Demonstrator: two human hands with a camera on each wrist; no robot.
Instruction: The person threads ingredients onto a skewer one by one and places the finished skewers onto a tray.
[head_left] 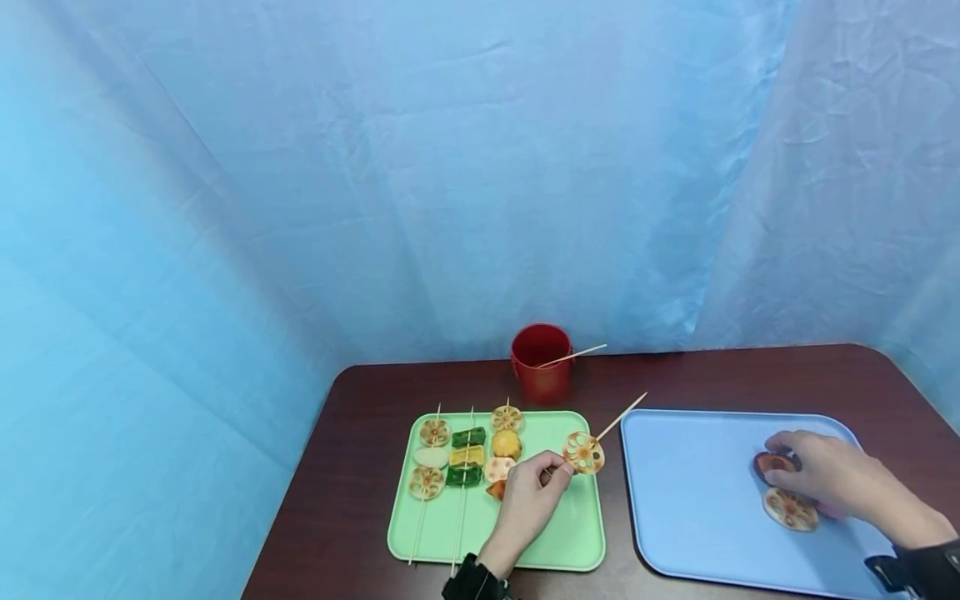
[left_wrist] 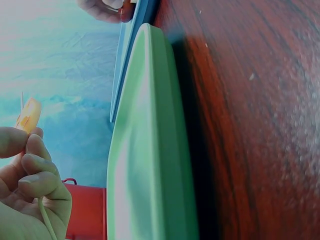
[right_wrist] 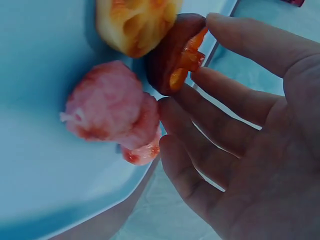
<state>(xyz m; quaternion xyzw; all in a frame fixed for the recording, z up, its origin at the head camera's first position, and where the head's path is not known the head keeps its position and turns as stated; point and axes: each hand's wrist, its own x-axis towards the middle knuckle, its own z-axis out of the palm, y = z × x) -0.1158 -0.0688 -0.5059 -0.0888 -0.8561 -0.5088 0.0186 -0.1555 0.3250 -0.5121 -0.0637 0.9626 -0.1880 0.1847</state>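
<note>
In the head view, my left hand holds a thin wooden skewer that bears a lotus root slice. Thumb and index finger lie at the slice's lower edge; the left wrist view shows the stick's other end leaving the curled fingers. Over the blue tray, my right hand has thumb and fingertips on opposite sides of a brown mushroom piece. Close by the mushroom lie another lotus root slice and pink rounded pieces, the latter mostly covered by the hand in the head view.
Loaded skewers with lotus, green, yellow and pink pieces lie on the green tray, left of the blue one. Behind it stands a red bucket with a stick leaning out. A blue curtain hangs behind the brown table.
</note>
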